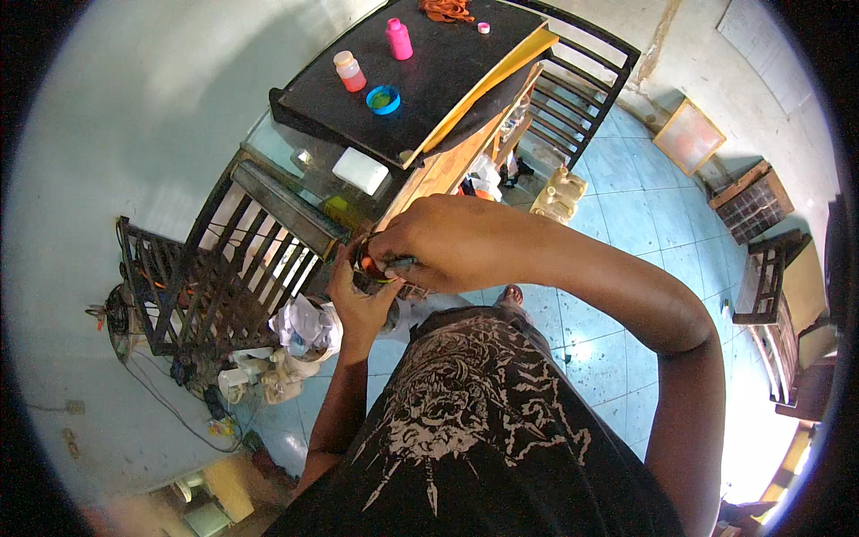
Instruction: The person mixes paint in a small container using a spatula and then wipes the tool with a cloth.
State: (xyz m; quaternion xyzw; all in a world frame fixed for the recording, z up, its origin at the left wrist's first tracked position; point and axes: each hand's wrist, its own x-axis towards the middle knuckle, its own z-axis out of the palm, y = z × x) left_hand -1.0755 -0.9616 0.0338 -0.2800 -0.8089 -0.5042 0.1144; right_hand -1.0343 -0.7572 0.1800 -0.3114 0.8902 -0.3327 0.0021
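Observation:
In front of my waist, my left hand is wrapped round a small round container with something orange-red showing inside. My right hand comes over from the right, its fingers bent and pressed together at the container's opening. Dark stains mark those fingertips. What they pinch, if anything, is hidden. Beyond my hands, a white block lies on a glass surface next to a black board. On the board stand a blue cap holding something green, a clear bottle with pink-red liquid, and a bright pink bottle.
A small pink cap and a bunched orange cloth lie at the board's far side. Dark slatted frames stand at the left, near a bin of crumpled white material. Yellowish jerrycans sit on the blue tiled floor.

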